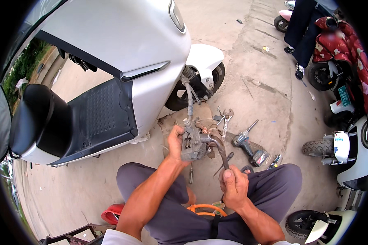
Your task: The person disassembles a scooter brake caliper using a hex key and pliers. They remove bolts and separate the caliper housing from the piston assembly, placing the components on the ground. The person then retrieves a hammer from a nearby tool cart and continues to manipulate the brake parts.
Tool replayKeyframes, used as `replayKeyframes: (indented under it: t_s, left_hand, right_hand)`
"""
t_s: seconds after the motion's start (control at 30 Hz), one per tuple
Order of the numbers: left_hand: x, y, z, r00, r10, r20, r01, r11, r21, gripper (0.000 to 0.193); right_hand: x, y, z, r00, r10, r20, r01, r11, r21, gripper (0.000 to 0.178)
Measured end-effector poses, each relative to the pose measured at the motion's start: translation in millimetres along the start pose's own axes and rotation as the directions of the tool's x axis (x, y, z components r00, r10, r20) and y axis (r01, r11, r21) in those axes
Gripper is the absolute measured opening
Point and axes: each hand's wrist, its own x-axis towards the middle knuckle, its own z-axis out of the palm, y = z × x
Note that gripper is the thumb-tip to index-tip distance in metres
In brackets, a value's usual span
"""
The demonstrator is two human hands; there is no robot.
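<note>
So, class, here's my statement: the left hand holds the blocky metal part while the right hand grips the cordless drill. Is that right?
Not quite: the head view shows the right hand gripping a bent tool, while the cordless drill lies on the ground. The left hand does hold the blocky metal part.

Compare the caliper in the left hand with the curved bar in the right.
The caliper is grey and blocky; the curved bar is slim and mostly brownish. A hose runs from the caliper; none shows on the curved bar. Both look grimy and are gripped, by the left hand and right hand respectively.
</note>
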Motion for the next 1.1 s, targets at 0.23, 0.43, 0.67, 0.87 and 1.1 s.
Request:
replayKeyframes:
  t_s: [0.23,0.43,0.67,0.87,1.1]
  left_hand:
    - [-1,-3,16,0.964,-0.020,-0.266,0.042,0.996,0.078,0.051]
    - [0,-14,18,0.907,0.044,-0.419,0.098,0.945,0.311,0.046]
    - [2,-23,-25,0.913,0.171,-0.370,0.081,0.813,0.576,0.024]
    - [-1,-22,-6,0.964,0.133,-0.232,0.065,0.724,0.687,0.035]
    - [0,-28,4,0.951,0.295,-0.093,-0.074,0.509,0.858,0.076]
  right_hand:
    - [1,4,-9,0.995,0.095,0.000,-0.095,0.995,-0.031,0.038]
    - [1,-3,-23,0.994,0.104,-0.017,-0.104,0.995,-0.003,0.036]
    - [-7,12,-19,0.971,-0.230,0.071,0.235,0.838,-0.493,0.026]
    - [-1,20,-19,0.933,-0.354,0.069,0.320,0.723,-0.612,0.027]
    - [2,16,-27,0.877,-0.479,0.028,0.380,0.659,-0.649,0.027]
